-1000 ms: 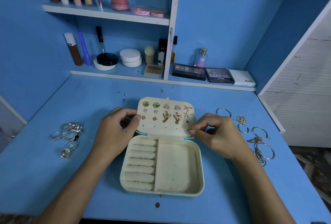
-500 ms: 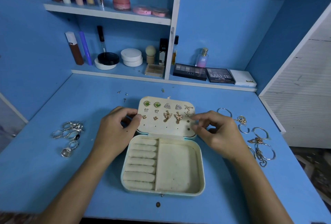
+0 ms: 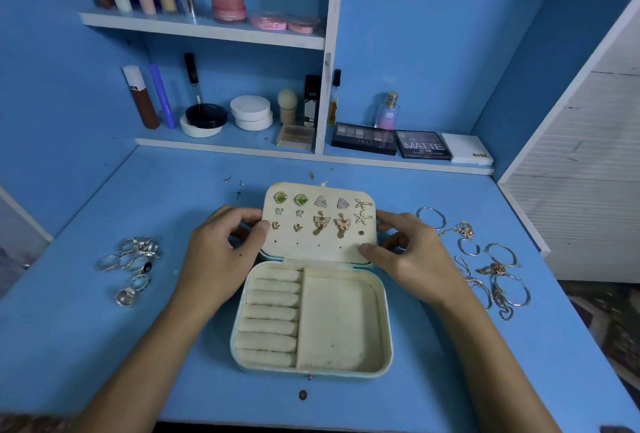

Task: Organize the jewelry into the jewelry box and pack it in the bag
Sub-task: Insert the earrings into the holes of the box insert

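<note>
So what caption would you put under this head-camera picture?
Both hands hold the open jewelry box's lid, studded with earrings; rings and bracelets wait beside it.

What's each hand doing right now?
Left hand: grips the left edge of the jewelry box lid.
Right hand: grips the lid's right edge.

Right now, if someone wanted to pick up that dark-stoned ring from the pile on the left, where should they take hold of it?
Probably by the thin band, not the stone. The dark-stoned ring lies flat on the desk among other rings, so come straight down from above, pinching the band's near, open side. The left hand is nearest, though it currently holds the box lid.
</note>
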Action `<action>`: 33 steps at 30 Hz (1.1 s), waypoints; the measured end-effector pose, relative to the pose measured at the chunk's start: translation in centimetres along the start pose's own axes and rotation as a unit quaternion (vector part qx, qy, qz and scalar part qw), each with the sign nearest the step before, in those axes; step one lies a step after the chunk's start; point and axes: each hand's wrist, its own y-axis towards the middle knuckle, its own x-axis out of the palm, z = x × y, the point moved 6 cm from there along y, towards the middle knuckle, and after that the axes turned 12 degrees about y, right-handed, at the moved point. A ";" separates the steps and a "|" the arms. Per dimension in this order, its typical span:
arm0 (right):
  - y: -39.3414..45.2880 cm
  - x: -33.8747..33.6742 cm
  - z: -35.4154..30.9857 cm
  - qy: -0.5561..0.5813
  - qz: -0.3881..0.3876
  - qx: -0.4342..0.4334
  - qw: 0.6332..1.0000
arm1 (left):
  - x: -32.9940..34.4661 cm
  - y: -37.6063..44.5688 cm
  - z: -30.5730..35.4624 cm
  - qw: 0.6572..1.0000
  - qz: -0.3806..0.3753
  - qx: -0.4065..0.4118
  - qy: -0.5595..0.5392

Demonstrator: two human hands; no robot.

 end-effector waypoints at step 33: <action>0.4 -0.3 0.2 -0.033 0.002 -0.005 0.999 | 6.5 15.3 6.9 0.865 -0.244 0.299 0.320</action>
